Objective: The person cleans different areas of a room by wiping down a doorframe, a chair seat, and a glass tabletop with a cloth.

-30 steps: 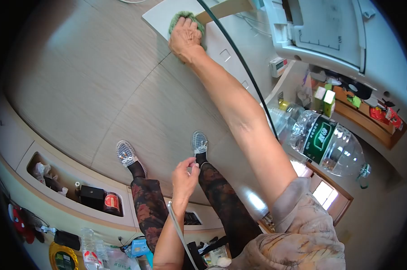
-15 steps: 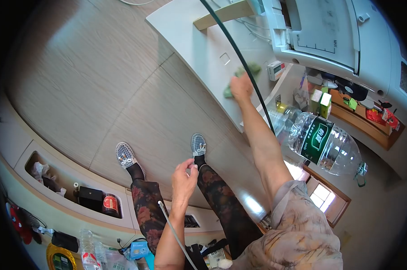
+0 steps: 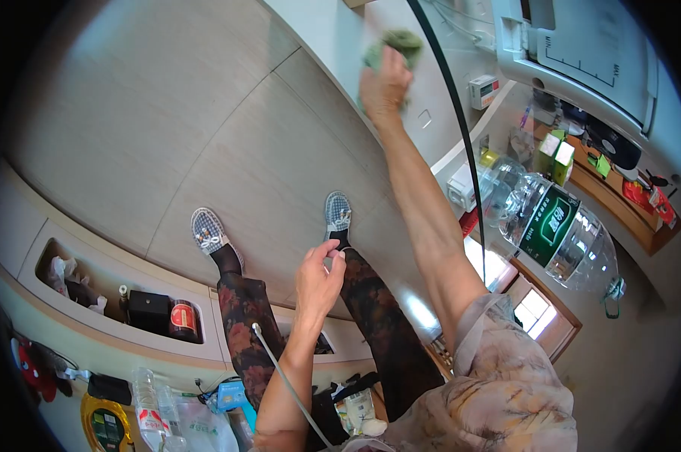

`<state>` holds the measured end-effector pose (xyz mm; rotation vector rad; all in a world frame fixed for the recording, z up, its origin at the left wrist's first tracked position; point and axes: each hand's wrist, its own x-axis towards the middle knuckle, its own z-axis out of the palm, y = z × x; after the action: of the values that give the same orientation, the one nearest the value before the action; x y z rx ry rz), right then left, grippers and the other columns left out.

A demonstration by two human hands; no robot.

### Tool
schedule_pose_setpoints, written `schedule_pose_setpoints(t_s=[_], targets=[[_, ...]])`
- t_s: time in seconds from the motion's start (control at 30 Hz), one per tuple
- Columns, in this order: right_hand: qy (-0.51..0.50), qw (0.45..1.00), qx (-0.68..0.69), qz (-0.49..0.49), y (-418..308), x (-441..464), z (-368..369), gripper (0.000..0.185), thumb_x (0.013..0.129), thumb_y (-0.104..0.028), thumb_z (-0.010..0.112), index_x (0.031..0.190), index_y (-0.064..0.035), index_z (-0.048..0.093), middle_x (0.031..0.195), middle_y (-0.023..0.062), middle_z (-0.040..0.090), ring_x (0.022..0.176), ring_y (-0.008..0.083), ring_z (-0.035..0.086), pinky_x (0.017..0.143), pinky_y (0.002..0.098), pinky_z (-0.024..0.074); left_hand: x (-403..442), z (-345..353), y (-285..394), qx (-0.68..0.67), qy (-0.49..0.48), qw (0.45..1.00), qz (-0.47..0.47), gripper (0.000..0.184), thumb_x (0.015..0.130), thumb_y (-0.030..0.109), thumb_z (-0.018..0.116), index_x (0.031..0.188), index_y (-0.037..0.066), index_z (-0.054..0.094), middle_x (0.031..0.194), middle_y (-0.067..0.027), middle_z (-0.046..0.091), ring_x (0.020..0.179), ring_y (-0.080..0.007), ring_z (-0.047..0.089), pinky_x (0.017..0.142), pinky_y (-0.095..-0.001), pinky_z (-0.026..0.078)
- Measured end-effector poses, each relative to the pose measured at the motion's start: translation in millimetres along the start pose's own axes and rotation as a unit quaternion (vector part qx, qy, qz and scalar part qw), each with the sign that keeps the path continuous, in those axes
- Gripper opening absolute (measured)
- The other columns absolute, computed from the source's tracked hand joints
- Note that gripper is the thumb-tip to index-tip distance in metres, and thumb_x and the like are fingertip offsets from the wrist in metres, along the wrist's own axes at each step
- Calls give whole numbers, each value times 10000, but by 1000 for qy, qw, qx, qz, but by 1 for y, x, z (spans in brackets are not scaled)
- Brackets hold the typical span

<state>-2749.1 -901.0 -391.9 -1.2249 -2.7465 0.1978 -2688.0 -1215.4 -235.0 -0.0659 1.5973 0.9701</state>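
Note:
My right hand [image 3: 386, 84] is closed on a green cloth [image 3: 402, 47], pressing it against the white tabletop [image 3: 333, 47] near its edge. The cloth is bunched and a little blurred, and part of it is hidden under the fingers. A dark cable [image 3: 456, 98] arcs over the tabletop to the right of that hand. In front of my body, above the floor, hovers my left hand [image 3: 319, 280]. Its fingers are loosely curled, with a gap at the thumb, and nothing shows in them.
A large clear water bottle [image 3: 555, 226] and a small box [image 3: 483, 91] are at the right, below a white appliance [image 3: 589, 56]. A low cabinet [image 3: 129, 335] with a recessed shelf runs along the lower left. A pale cable [image 3: 280, 369] crosses my left forearm.
My right hand has slid the cloth up and slightly left along the white tabletop. The view has shifted somewhat. My left hand has risen a little, its fingers still loosely curled.

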Motion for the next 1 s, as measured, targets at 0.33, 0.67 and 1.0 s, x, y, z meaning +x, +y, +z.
schedule_pose_setpoints(t_s=[0.33,0.67,1.0], targets=[[-83,982,-65,-155,-14,-78,-16,820,647,-167,801,1379,-137,435,1388,83,409,1171,364,417,1018,478,353,3,2,-3,-16,28,999,18,312,851,199,635,1117,36,665,893,-82,646,685,-160,548,655,-292,454],[-111,975,-136,140,68,-180,-41,835,713,-73,752,1412,-12,300,1420,179,345,1221,420,381,1066,473,318,1,-13,1,-43,59,995,66,285,844,182,632,1085,33,670,854,-74,646,642,-163,524,622,-301,442],[-42,987,-34,-152,-94,0,22,680,677,40,630,1328,5,436,1346,217,433,1167,428,450,1018,482,379,1,-32,10,-67,74,992,83,314,847,195,627,1112,32,664,907,-89,656,692,-178,555,660,-303,456]])
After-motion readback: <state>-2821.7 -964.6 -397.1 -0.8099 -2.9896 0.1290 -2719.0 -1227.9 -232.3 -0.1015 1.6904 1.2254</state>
